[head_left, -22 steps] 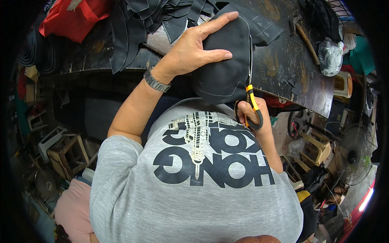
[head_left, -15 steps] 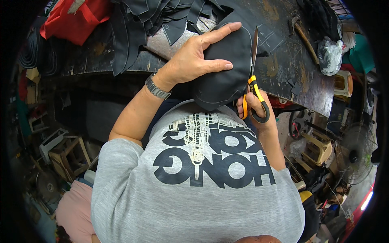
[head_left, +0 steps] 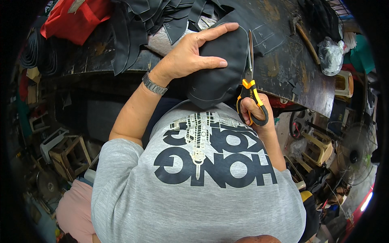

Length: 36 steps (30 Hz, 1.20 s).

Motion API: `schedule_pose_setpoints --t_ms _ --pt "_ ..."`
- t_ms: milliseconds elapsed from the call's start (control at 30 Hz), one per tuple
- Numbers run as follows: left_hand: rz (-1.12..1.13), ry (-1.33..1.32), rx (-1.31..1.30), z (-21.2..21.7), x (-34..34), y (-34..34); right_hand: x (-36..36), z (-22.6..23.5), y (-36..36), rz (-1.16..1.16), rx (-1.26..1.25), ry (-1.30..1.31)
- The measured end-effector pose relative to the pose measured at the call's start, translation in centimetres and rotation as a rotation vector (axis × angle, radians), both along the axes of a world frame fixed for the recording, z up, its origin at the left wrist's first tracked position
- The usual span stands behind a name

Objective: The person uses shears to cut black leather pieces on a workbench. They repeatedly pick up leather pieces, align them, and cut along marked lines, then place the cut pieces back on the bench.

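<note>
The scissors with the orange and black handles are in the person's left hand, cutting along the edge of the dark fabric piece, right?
Not quite. The head view shows the scissors in the right hand. The left hand lies flat on the dark fabric piece, holding it down. The rest is right: orange and black handles, blades along the fabric's edge.

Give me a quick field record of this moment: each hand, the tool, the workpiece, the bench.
left hand: flat, fingers spread, pressing on the dark fabric piece
right hand: fingers through the loops of the orange-handled scissors
scissors: blades point away from the person, along the fabric piece's right edge
fabric piece: overhangs the near edge of the workbench
bench: dark, worn; black fabric strips heaped at the far left
wrist: metal watch on the left
</note>
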State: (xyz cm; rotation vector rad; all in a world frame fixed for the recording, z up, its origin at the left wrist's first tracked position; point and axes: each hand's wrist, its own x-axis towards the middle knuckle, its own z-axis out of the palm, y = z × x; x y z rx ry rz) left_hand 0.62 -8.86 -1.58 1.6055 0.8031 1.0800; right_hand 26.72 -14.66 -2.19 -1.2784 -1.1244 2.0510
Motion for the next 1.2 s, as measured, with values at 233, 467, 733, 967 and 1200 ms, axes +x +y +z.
schedule_pose_setpoints --t_ms 233,467,733,967,1200 --pt "-0.156 -0.008 -0.079 0.2 -0.8 -0.4 0.3 0.3 1.1 0.087 0.018 0.048" --pt "-0.143 -0.005 -0.088 0.4 -1.1 -0.4 -0.7 -0.2 0.7 -0.006 0.004 0.192" --pt "-0.18 0.049 -0.086 0.5 -2.1 0.5 0.2 -1.0 0.6 0.027 -0.015 0.18" --pt "-0.299 0.119 -0.169 1.4 -3.7 0.4 1.6 -1.0 2.0 0.224 0.025 -0.013" --pt "-0.319 0.054 -0.2 1.2 -3.1 0.3 1.0 -0.6 2.5 0.187 0.039 0.078"
